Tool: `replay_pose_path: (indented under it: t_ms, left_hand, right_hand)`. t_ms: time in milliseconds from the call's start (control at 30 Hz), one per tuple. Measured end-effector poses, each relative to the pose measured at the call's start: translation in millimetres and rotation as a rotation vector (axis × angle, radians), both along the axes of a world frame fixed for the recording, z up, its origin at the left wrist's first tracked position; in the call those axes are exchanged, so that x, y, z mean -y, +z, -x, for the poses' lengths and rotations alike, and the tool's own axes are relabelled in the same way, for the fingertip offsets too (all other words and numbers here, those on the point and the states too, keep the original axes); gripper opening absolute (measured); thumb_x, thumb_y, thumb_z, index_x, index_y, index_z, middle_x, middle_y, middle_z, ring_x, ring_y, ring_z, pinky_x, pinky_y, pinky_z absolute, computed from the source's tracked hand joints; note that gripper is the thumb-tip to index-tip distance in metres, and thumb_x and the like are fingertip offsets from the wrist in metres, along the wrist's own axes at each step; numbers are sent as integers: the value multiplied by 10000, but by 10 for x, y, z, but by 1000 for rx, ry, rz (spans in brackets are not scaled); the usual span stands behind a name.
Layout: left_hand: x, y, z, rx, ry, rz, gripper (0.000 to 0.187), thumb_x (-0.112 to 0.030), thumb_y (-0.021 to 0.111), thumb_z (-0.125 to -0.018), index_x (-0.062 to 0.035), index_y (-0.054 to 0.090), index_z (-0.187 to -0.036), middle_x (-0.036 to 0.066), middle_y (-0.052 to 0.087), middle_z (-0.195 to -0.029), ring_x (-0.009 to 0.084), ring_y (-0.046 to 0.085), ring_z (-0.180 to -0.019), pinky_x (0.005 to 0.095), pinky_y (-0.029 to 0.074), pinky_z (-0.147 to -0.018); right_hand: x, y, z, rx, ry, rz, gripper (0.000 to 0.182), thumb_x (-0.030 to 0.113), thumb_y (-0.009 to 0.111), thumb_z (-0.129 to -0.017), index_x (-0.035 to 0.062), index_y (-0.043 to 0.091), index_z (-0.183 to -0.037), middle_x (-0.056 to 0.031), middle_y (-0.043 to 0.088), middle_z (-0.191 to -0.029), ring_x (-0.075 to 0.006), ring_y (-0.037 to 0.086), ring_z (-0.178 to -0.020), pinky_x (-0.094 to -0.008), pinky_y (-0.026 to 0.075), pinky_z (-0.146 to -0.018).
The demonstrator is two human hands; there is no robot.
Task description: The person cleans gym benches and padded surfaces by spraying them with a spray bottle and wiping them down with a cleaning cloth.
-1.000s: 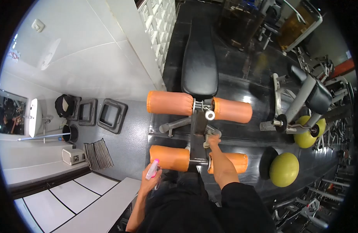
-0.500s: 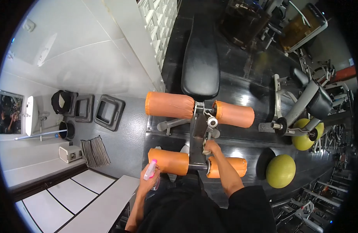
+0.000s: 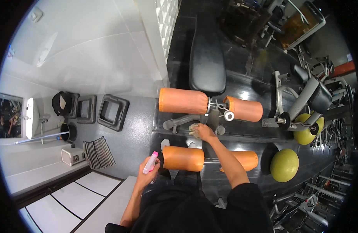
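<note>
My right hand [image 3: 205, 133] holds a crumpled pale fabric cloth [image 3: 193, 130] low among orange rollers [image 3: 183, 101]

I look down at a long, black, padded bench [image 3: 208, 58] running away from me, with two pairs of cylindrical padded rollers at its near end. My right forearm [image 3: 227, 161] passes over the near right roller [image 3: 249, 160]. My right hand is narrow, fingers bunched over the cloth, which pokes out to the left, between the near and far rollers and just beside the dark metal post [image 3: 212, 120]. My hand hides the contact, so I cannot tell whether the cloth presses on metal.

My left hand [image 3: 148, 175] is wrapped round a translucent plastic spray bottle [image 3: 148, 167], its pink nozzle [image 3: 154, 154] pointing forward, by the outer end of the near left roller [image 3: 183, 158].

To do this well, I judge it best to spread the cloth flat under my fingers, press evenly along the metal, and go gently near the round white cap [image 3: 228, 115] and the grey metal leg [image 3: 181, 122], where loose cloth could snag. A light grip on the bottle should avoid a stray squirt
</note>
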State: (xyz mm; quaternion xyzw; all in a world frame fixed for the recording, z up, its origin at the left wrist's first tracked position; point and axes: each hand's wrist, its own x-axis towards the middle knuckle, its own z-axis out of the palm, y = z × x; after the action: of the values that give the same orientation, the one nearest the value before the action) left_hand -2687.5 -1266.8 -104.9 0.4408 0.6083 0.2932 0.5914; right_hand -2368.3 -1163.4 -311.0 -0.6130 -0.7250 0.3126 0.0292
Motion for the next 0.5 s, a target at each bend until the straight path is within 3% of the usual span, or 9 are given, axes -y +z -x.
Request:
replay_pose_path:
  t_ms: [33,100,133,167,267,367,400,500]
  left_hand:
    - [37,-24,74,-7,6,-4,162,-31,651,-853,-43,600,-1006,-5,597,-790,46,518,-638,222,427,-559]
    - [85,-51,196,-21,18,-9,161,-29,651,-854,-42,598,-1006,-4,604,-797,44,516,-635,221,424,-553]
    - [95,-52,252,-48,4,-47,158,-27,649,-856,-43,598,-1005,-2,608,-809,43,514,-626,221,423,-548]
    - [89,-56,309,-72,-15,-85,155,-25,647,-858,-43,597,-1004,1,612,-820,41,511,-618,220,422,-543]
    - [71,-54,386,-24,10,-36,160,-24,649,-848,-41,601,-999,5,611,-843,41,519,-633,220,425,-551]
    - [-36,-10,420,-28,-17,33,176,-20,648,-831,-19,595,-998,27,614,-821,77,559,-690,241,456,-631]
    - [-65,-62,430,-17,-18,28,176,-20,648,-831,-19,595,-998,27,614,-821,77,559,-690,241,456,-631]
    - [-154,-189,430,-6,-104,-88,151,-45,653,-836,-23,609,-978,24,614,-804,88,563,-693,255,459,-634]
  right_hand:
    - [28,-149,50,-5,11,7,284,160,568,-834,188,692,-1089,-95,687,-1068,-282,639,-1040,-381,508,-875]
    - [42,-329,158,435,170,139,235,166,560,-863,167,693,-1058,-82,668,-1123,-282,613,-1098,-416,496,-918]
    - [45,-363,198,496,370,151,234,199,567,-860,136,695,-1047,-81,677,-1120,-273,622,-1086,-441,497,-910]
    - [41,-394,239,492,365,152,234,199,567,-860,136,695,-1047,-81,677,-1120,-273,622,-1086,-441,497,-910]
    - [37,-211,264,388,375,623,272,258,559,-826,144,710,-1021,-108,686,-1105,-292,637,-1046,-412,511,-859]
    - [44,-7,131,287,451,665,273,230,532,-820,152,727,-994,-135,695,-1051,-320,659,-974,-416,523,-811]
    - [39,70,98,275,388,640,318,209,575,-784,55,717,-1023,-179,676,-1090,-335,655,-1016,-413,523,-842]
    - [46,293,-148,392,234,674,311,202,569,-781,52,723,-1006,-179,677,-1081,-333,663,-1001,-423,526,-830]
